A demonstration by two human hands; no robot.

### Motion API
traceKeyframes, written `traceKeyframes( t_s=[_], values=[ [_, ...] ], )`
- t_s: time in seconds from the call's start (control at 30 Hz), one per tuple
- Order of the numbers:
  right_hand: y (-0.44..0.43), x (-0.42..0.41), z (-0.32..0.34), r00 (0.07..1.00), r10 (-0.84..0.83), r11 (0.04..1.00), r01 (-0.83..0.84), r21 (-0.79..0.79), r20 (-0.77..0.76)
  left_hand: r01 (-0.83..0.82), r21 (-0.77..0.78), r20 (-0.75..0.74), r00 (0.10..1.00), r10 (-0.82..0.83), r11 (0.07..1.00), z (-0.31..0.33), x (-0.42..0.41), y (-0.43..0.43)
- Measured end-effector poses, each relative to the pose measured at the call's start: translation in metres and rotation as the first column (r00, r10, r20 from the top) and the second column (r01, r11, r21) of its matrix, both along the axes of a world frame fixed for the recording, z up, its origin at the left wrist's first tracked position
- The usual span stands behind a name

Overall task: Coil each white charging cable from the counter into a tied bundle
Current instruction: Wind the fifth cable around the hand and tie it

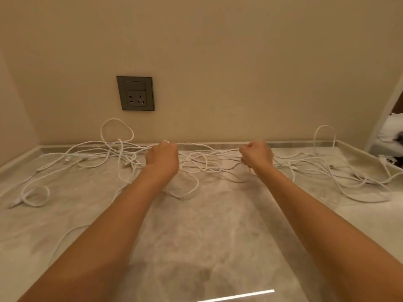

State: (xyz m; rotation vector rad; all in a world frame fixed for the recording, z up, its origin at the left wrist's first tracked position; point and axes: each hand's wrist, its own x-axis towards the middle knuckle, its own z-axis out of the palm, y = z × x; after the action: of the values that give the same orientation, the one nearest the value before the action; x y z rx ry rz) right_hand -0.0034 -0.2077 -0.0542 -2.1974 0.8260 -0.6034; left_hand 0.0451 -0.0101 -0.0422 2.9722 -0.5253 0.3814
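Observation:
Several white charging cables point(104, 153) lie tangled across the back of a marble counter point(207, 236), from far left to far right. My left hand point(162, 159) grips one white cable near the middle of the tangle. My right hand point(257, 156) grips the same stretch further right. That cable point(209, 147) runs fairly taut between the two fists, just above the counter. Loose loops point(189, 184) hang and lie below it. Some plug ends point(125, 165) show among the strands.
A grey wall socket point(135, 93) sits on the beige wall above the left part of the tangle. The counter has a raised rim point(305, 143) along the back and sides. A doorway with white bedding point(392, 129) opens at the far right.

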Motion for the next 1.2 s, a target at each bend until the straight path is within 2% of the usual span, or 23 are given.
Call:
traceKeyframes(
  t_s=[0.07, 0.13, 0.23, 0.3, 0.4, 0.47, 0.57, 0.6, 0.67, 0.73, 0.77, 0.83, 0.9, 0.93, 1.0, 1.07, 1.2],
  values=[
    [-0.014, -0.009, -0.012, 0.99, -0.041, 0.995, 0.028, -0.1, -0.131, 0.102, -0.118, 0.016, 0.995, -0.101, 0.988, 0.002, -0.011, -0.016],
    [-0.02, -0.014, -0.021, 0.974, 0.069, 0.996, -0.081, -0.044, -0.213, 0.291, -0.246, 0.019, 0.955, -0.295, 0.925, -0.002, -0.02, -0.033],
    [-0.018, -0.025, -0.019, 0.955, 0.254, 0.967, -0.249, 0.054, -0.152, 0.489, -0.294, -0.058, 0.849, -0.526, 0.821, -0.016, -0.034, -0.058],
    [-0.017, -0.036, -0.01, 0.909, 0.363, 0.931, -0.345, 0.121, -0.202, 0.509, -0.215, -0.153, 0.825, -0.543, 0.834, -0.029, -0.043, -0.071],
    [-0.023, -0.043, 0.0, 0.843, 0.39, 0.899, -0.436, -0.047, -0.372, 0.479, -0.204, -0.189, 0.837, -0.514, 0.854, -0.04, -0.047, -0.076],
    [-0.026, -0.042, 0.0, 0.894, 0.326, 0.908, -0.387, -0.161, -0.308, 0.477, -0.241, -0.219, 0.822, -0.526, 0.845, -0.04, -0.048, -0.071],
    [-0.03, -0.04, -0.009, 0.976, 0.195, 0.953, -0.212, -0.219, -0.096, 0.526, -0.23, -0.303, 0.761, -0.574, 0.819, -0.032, -0.05, -0.058],
    [-0.03, -0.04, -0.012, 0.98, 0.183, 0.952, -0.197, -0.233, -0.081, 0.553, -0.204, -0.307, 0.747, -0.589, 0.808, -0.029, -0.05, -0.054],
    [-0.026, -0.04, -0.019, 0.956, 0.254, 0.932, -0.282, -0.229, -0.144, 0.587, -0.188, -0.261, 0.743, -0.617, 0.787, -0.023, -0.05, -0.047],
    [-0.021, -0.043, -0.027, 0.919, 0.358, 0.909, -0.383, -0.162, -0.166, 0.593, -0.301, -0.115, 0.755, -0.645, 0.747, -0.017, -0.052, -0.038],
    [-0.018, -0.045, -0.03, 0.909, 0.4, 0.898, -0.415, -0.145, -0.12, 0.589, -0.41, -0.009, 0.761, -0.649, 0.697, -0.014, -0.053, -0.034],
    [-0.009, -0.05, -0.029, 0.886, 0.461, 0.883, -0.452, -0.129, 0.055, 0.559, -0.641, 0.14, 0.759, -0.635, 0.526, -0.009, -0.053, -0.022],
    [0.006, -0.057, -0.02, 0.837, 0.471, 0.865, -0.5, 0.039, 0.279, 0.495, -0.754, 0.136, 0.761, -0.635, 0.431, -0.004, -0.056, -0.013],
    [0.015, -0.062, -0.013, 0.793, 0.466, 0.811, -0.56, 0.169, 0.391, 0.471, -0.774, 0.118, 0.764, -0.634, 0.424, -0.003, -0.058, -0.009],
    [0.03, -0.07, -0.002, 0.7, 0.453, 0.626, -0.691, 0.362, 0.552, 0.456, -0.763, 0.091, 0.778, -0.622, 0.459, -0.001, -0.059, -0.004],
    [0.044, -0.078, 0.003, 0.661, 0.516, 0.504, -0.749, 0.43, 0.545, 0.447, -0.748, 0.091, 0.802, -0.591, 0.491, 0.0, -0.061, 0.002],
    [0.062, -0.083, 0.002, 0.67, 0.67, 0.471, -0.716, 0.516, 0.32, 0.422, -0.735, 0.164, 0.87, -0.465, 0.531, 0.002, -0.067, 0.014]
  ],
)
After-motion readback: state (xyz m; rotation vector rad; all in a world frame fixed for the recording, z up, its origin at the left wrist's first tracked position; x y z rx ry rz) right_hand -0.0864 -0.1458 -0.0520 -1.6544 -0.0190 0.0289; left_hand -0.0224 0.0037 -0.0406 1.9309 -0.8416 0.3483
